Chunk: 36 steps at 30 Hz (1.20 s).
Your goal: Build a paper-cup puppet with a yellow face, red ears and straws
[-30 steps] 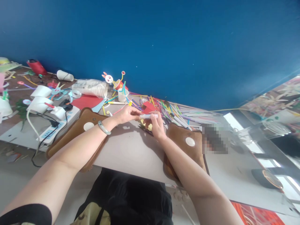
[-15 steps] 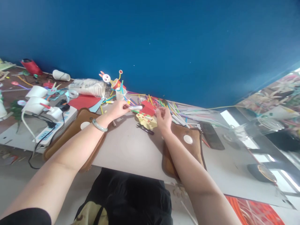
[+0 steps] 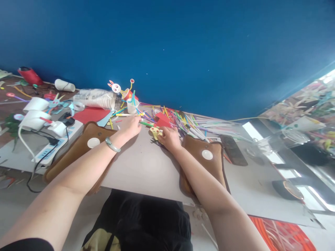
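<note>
My left hand is low over the table with its fingers curled together; what they hold, if anything, is hidden. Just beyond its fingertips lies a white pen with a yellow end. My right hand has its thumb and fingers closed at the edge of a pale yellow paper cutout with small red marks. Dark scissors lie partly under the cutout and the hand. A folded piece of red paper rests behind my right hand, and a green pen lies between the hands.
Brown cushions flank the work area. Colourful straws pile along the blue wall. On the left stand a power strip, stacked paper cups and a cup with blue straws. A dark phone lies at right.
My right hand has let go of the red paper and moved down left to the yellow cutout. My left hand has drawn back slightly left; the white pen it held no longer shows in it.
</note>
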### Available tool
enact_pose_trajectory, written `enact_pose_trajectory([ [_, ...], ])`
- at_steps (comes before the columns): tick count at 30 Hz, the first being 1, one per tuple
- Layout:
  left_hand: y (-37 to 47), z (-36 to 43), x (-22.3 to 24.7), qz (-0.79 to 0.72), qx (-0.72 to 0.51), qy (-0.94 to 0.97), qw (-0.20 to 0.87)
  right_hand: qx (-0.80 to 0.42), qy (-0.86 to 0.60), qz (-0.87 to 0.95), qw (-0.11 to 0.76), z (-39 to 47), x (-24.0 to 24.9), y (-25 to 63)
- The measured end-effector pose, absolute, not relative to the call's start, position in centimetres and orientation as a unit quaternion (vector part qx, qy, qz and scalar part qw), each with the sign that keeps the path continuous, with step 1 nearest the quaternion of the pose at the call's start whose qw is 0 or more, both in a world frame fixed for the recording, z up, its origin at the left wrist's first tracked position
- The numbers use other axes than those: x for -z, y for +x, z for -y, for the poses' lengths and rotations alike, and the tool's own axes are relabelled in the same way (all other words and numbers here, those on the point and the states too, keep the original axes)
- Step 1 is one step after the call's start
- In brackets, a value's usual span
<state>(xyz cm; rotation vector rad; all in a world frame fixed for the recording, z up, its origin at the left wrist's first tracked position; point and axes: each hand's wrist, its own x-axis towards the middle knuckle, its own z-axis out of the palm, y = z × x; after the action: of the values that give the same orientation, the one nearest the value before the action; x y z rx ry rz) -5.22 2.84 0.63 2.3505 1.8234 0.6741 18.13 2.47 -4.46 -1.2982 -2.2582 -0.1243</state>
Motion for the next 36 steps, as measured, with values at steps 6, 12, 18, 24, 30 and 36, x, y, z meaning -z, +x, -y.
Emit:
enact_pose_trajectory([
  [6,-3.7,-3.1,1.0,-0.515,-0.27,0.753,0.307,0.112,-0.422,0.853,0.288,-2.6,4.6,17.8],
  [12,-3.2,-2.9,0.8,-0.489,-0.297,0.584,0.576,0.203,-0.356,0.843,0.348,-1.0,3.1,17.7],
  [18,-3.0,-2.9,0.7,-0.453,-0.329,0.52,0.645,0.146,-0.347,0.842,0.386,-0.4,3.0,17.6],
  [24,-2.9,-2.8,0.7,-0.406,-0.393,0.551,0.615,-0.125,-0.473,0.702,0.518,0.0,2.8,16.7],
  [30,-2.5,-2.3,0.3,-0.415,-0.374,0.566,0.606,-0.32,-0.493,0.616,0.525,-0.4,2.0,16.1],
  [36,-2.5,-2.0,0.1,-0.411,-0.338,0.615,0.583,-0.349,-0.494,0.613,0.508,-0.3,1.8,16.3],
])
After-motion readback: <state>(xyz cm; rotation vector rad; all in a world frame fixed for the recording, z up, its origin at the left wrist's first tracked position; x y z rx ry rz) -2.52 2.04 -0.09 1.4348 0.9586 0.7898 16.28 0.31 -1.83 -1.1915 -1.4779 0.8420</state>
